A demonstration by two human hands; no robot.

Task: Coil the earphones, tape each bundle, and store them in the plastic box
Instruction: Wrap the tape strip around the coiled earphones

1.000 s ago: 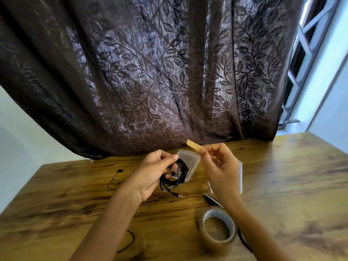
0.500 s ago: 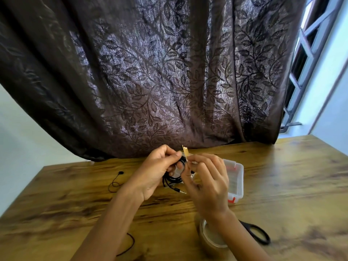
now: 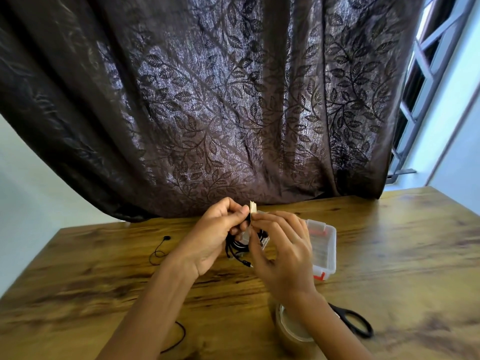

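My left hand [image 3: 211,237] pinches a coiled bundle of black earphones [image 3: 235,249] above the wooden table [image 3: 104,276], its jack plug hanging down. My right hand [image 3: 281,252] presses a short strip of brown tape [image 3: 252,207] against the top of the coil; the strip's free end sticks up between my fingertips. The clear plastic box [image 3: 326,245] with red latches lies just behind my right hand, partly hidden by it. A second black earphone [image 3: 161,249] lies loose on the table to the left.
A roll of brown tape [image 3: 291,332] stands under my right wrist. Black-handled scissors [image 3: 354,322] lie to its right. Another stretch of black cable [image 3: 179,336] shows beside my left forearm. A dark leaf-patterned curtain [image 3: 220,100] hangs behind the table.
My right hand brought the tape strip from the air over to the coil in my left hand. The two hands are now together, and the strip stands upright against the bundle.
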